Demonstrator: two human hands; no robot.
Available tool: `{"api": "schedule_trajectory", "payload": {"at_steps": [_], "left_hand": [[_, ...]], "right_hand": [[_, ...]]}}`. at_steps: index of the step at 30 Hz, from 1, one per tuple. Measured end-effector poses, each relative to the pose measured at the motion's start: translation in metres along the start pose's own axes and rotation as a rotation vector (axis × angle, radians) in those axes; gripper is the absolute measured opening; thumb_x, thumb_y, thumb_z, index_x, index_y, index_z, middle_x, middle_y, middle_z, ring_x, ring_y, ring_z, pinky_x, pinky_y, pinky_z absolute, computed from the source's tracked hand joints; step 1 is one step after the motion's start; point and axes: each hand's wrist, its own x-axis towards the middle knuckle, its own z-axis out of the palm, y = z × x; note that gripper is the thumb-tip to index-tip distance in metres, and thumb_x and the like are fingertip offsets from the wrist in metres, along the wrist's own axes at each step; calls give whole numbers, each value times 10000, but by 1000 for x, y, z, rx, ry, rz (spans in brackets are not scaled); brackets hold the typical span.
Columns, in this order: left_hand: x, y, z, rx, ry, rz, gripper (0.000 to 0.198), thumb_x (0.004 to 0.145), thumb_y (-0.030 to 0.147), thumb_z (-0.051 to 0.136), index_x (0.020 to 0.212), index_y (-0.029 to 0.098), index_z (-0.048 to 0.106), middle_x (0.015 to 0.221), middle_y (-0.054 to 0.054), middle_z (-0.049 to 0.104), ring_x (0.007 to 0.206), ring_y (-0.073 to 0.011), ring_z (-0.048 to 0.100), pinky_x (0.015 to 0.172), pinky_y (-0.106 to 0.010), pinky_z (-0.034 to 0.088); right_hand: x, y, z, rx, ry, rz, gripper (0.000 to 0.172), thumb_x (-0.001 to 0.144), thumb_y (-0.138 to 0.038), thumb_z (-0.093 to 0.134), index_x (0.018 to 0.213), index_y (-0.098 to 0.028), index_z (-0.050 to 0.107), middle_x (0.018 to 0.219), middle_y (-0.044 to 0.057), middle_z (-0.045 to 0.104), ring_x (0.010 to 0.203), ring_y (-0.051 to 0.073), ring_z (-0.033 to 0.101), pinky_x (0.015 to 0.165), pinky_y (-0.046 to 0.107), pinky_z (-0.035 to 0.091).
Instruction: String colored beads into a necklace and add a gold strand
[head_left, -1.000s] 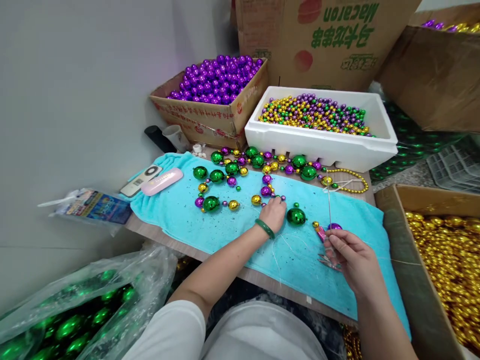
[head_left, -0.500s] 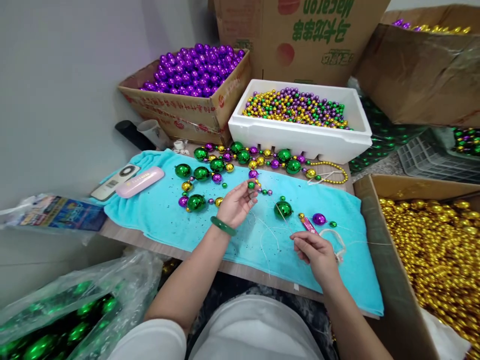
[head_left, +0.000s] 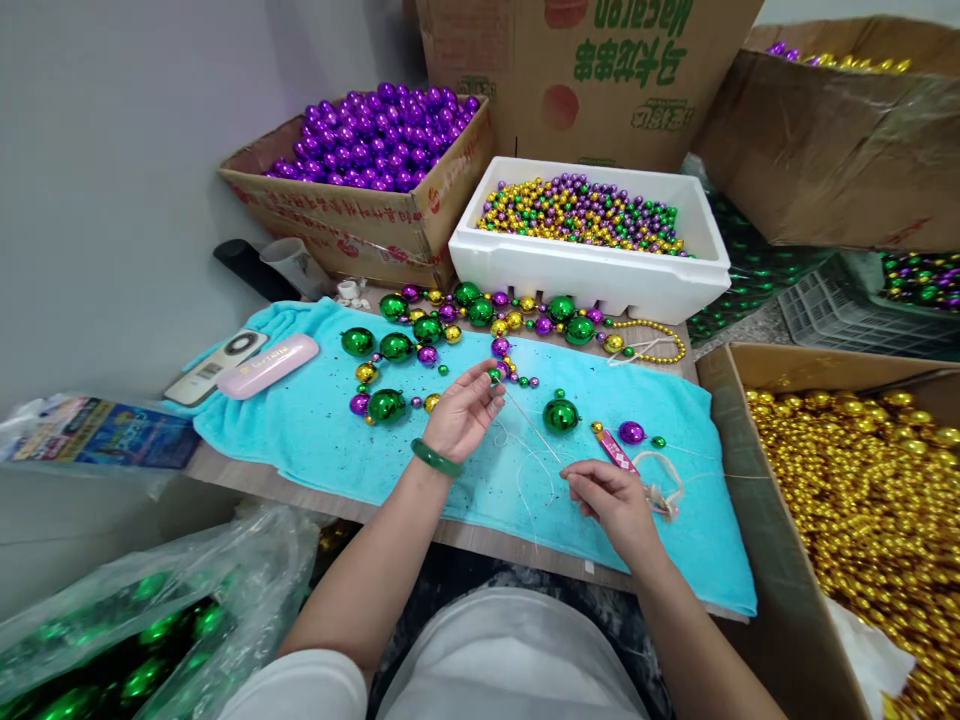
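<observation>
My left hand (head_left: 466, 410), with a green bangle (head_left: 436, 458) at the wrist, pinches a small green bead (head_left: 494, 376) over the turquoise towel (head_left: 472, 490). My right hand (head_left: 611, 495) is closed on the end of a long thin needle (head_left: 534, 428). Its far end points up at the bead; whether it has entered the hole I cannot tell. Thin clear thread (head_left: 523, 470) curls on the towel between the hands. Just beyond lie a large green bead (head_left: 561, 415), a purple bead (head_left: 631, 432) and a pink label (head_left: 616, 450). A bead garland (head_left: 480, 312) stretches behind my left hand.
Behind the towel stand a carton of purple beads (head_left: 322, 215) and a white foam box (head_left: 592, 272) of small mixed beads. A carton of gold beads (head_left: 847, 480) is at the right. A pink case (head_left: 268, 366) and a white device (head_left: 216, 368) lie at the left.
My right hand has swung the needle leftward, from over the large green bead to the small green bead in my left hand. The whole view has shifted slightly.
</observation>
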Motion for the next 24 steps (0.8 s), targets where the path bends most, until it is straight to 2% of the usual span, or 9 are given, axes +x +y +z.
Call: {"api": "schedule_trajectory", "payload": {"at_steps": [4, 9, 19, 21, 24], "left_hand": [[0, 2, 1, -33, 22, 1, 147, 795, 55, 583, 872, 151, 664, 773, -12, 658, 673, -61, 619, 610, -146, 507], [0, 3, 2, -72, 67, 1, 121, 852, 114, 545, 849, 130, 665, 765, -28, 662, 689, -73, 637, 633, -153, 529], [2, 2, -1, -62, 74, 23, 53, 809, 120, 605, 843, 140, 641, 756, -15, 653, 717, -78, 654, 654, -155, 536], [0, 3, -2, -58, 63, 33, 77, 783, 121, 629, 855, 144, 642, 752, -11, 648, 722, -86, 654, 651, -165, 533], [-4, 1, 0, 3, 26, 105, 232, 699, 107, 691, 920, 165, 649, 781, 2, 646, 727, -97, 644, 653, -192, 529]], "right_hand": [[0, 0, 1, -3, -7, 11, 197, 603, -358, 715, 651, -167, 713, 482, -3, 554, 413, 81, 442, 391, 207, 346], [1, 1, 2, -21, -14, 9, 220, 604, -381, 710, 648, -164, 705, 479, -3, 552, 404, 84, 438, 377, 209, 335], [2, 0, 3, -42, -24, 6, 226, 609, -395, 698, 644, -171, 696, 476, -3, 552, 398, 84, 431, 371, 209, 328], [2, 1, 2, -42, -21, 11, 223, 608, -389, 701, 643, -168, 698, 477, -3, 551, 399, 83, 431, 375, 210, 334], [4, 3, 3, -41, -15, 21, 215, 607, -377, 706, 637, -164, 697, 474, -7, 548, 398, 80, 428, 379, 208, 334]]}}
